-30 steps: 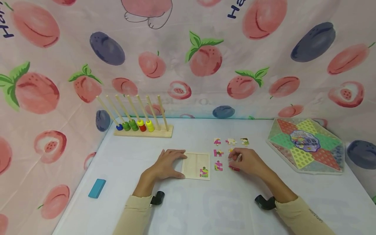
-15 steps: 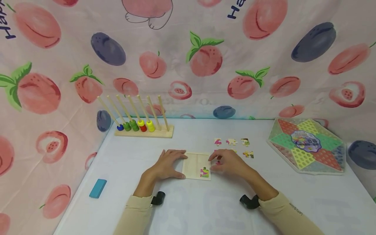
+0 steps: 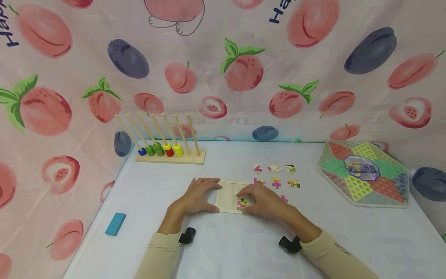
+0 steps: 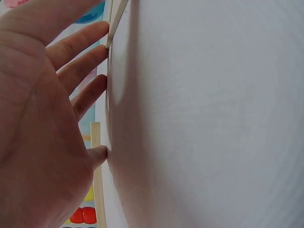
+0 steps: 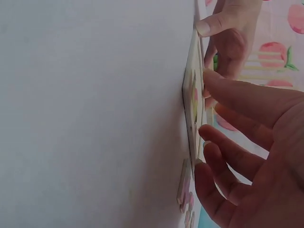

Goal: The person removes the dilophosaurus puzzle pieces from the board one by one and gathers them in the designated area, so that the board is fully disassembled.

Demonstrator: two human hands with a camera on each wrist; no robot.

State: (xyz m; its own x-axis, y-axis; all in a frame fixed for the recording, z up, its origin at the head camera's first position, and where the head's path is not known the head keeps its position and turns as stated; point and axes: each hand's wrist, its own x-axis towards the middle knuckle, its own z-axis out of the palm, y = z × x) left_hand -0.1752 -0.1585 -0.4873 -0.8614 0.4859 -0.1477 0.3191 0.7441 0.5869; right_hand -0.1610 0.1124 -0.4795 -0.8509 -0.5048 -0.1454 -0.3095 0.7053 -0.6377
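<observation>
A small wooden puzzle tray [image 3: 228,199] lies on the table, with one pink and green jigsaw piece [image 3: 242,204] in its lower right corner. My left hand [image 3: 195,197] spans the tray's left side, thumb at the near corner and fingertips at the far corner. My right hand [image 3: 266,201] reaches over the tray's right part. Its index fingertip lies just beyond the seated piece, and the thumb is at the near edge, clearly apart. In the right wrist view the right hand's other fingers [image 5: 228,156] bend loosely beside the tray, with nothing seen in them.
Several loose jigsaw pieces [image 3: 276,183] lie right of the tray, some partly under the right hand. A wooden bead rack [image 3: 170,157] stands at the back left. A blue block [image 3: 115,224] lies at the left, and a hexagonal game box [image 3: 362,172] at the right.
My right hand has moved left from the loose pieces to the tray's right part, beside the seated piece. The left hand stays at the tray's left side.
</observation>
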